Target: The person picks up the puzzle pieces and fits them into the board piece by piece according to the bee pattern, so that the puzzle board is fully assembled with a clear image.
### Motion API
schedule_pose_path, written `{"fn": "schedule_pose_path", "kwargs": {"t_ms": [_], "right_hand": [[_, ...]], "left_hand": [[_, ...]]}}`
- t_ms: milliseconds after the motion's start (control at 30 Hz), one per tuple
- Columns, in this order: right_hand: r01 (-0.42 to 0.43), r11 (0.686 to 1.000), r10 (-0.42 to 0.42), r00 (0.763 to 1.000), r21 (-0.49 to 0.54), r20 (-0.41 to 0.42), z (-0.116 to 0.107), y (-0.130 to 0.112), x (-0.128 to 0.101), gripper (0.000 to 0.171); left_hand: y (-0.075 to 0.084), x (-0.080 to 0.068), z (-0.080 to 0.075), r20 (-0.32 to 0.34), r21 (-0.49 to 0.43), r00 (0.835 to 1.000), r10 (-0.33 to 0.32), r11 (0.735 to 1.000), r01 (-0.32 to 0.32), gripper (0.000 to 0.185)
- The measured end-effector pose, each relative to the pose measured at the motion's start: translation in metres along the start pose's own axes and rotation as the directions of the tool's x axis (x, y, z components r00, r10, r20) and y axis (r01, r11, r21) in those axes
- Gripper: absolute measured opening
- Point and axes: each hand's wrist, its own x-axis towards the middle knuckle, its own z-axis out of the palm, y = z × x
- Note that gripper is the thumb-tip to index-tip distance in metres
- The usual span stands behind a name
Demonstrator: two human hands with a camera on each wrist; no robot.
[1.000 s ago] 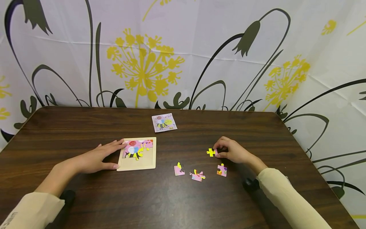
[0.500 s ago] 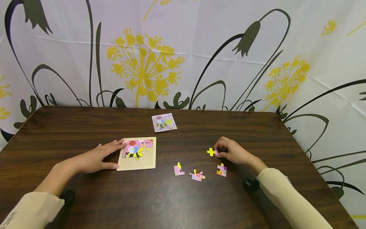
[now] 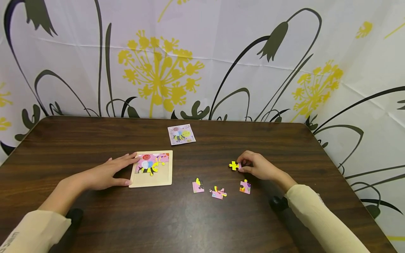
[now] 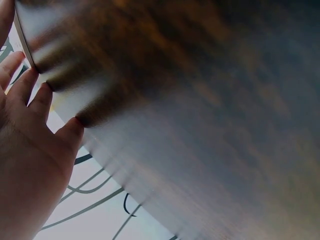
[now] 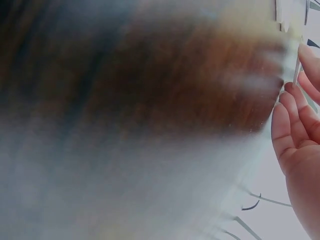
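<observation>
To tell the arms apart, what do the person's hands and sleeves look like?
The left hand and right hand are gloveless. The left sleeve, with dark lettering, and right sleeve are pale cream, stopping short of the hands. A black rounded piece shows beside the left sleeve, a black knob beside the right.

tbl (image 3: 190,225): dk brn | cloth (image 3: 218,42) bhd: wht, yel/gry flwr print (image 3: 158,79)

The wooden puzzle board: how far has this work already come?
Done: fitted pieces fill the top of the board. In hand: the right hand pinches a yellow-and-pink piece. Remaining: the board's lower right is bare, and three loose pieces lie on the table.
</observation>
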Motion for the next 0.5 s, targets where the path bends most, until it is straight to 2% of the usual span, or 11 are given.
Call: {"fn": "schedule_pose_path", "kwargs": {"t_ms": [500], "right_hand": [[-0.013,1.0,0.013,1.0,-0.006,0.027,-0.0045,-0.0051,0.0011,0.02]], "left_hand": [[-0.001,-0.0006,-0.0002,-0.002,-0.006,1.0,0.01,1.0,-0.01,0.084]]}}
